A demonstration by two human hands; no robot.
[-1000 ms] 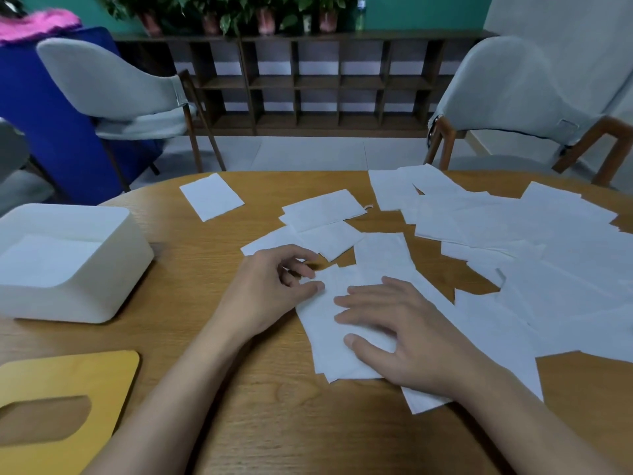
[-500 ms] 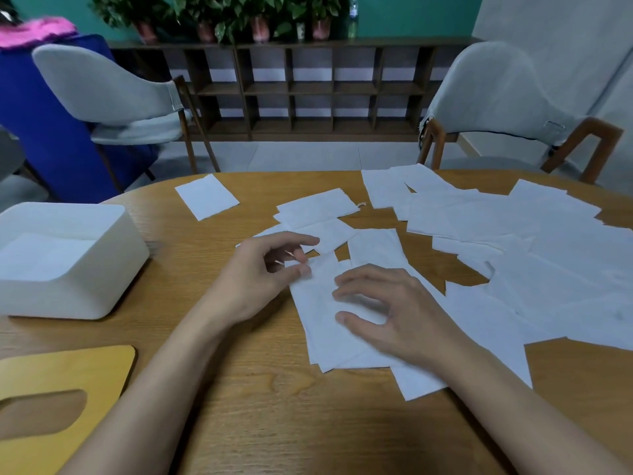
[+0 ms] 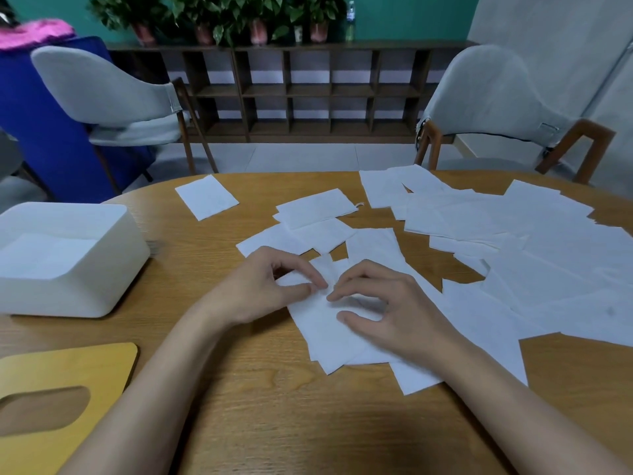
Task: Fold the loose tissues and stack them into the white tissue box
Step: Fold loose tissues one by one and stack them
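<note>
A white tissue (image 3: 325, 323) lies on the wooden table (image 3: 274, 406) in front of me, on top of other sheets. My left hand (image 3: 260, 289) pinches its upper left edge between thumb and fingers. My right hand (image 3: 387, 310) rests on the same tissue, fingertips curled and pressing near the top. Several loose tissues (image 3: 513, 241) cover the right half of the table. One single tissue (image 3: 206, 197) lies apart at the far left. The white tissue box (image 3: 68, 296) stands open at the left, with a stack of tissues (image 3: 44, 255) inside.
The box's yellow wooden lid (image 3: 68, 378) with an oval slot lies at the near left edge. Two grey chairs (image 3: 507, 104) stand behind the table, with a dark shelf (image 3: 291, 94) and potted plants against the green wall.
My left hand has gone from lying flat beside the tissue to pinching its top edge. My right hand's fingers have curled up and slid toward the left hand.
</note>
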